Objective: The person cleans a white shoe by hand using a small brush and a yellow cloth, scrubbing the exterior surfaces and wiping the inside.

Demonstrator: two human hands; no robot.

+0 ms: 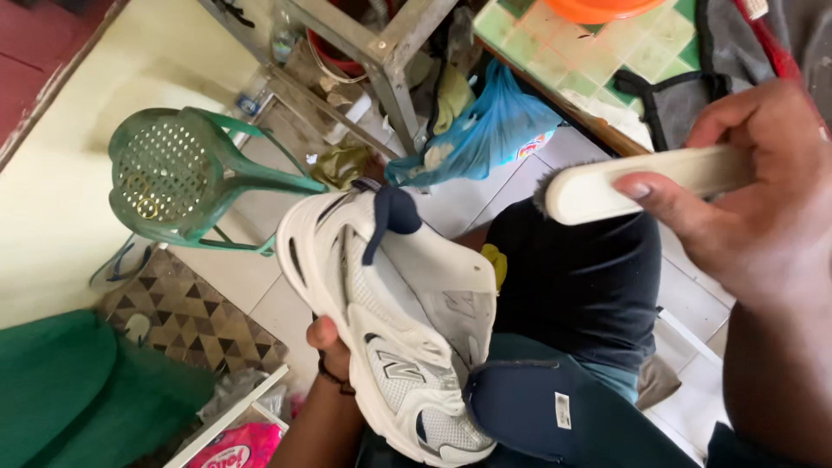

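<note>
At nine o'clock a green plastic stool (178,178) stands on the tiled floor (251,277), unused. At centre, running toward six o'clock, the left hand (334,347) grips the white sneaker (390,329) from beneath, only a thumb showing, fingers hidden behind, apparently tilting the upper toward the brush. At two o'clock the right hand (754,208) holds a cream-handled brush (624,182), thumb pressed on the handle, fingers curled round it, clear of the shoe.
</note>
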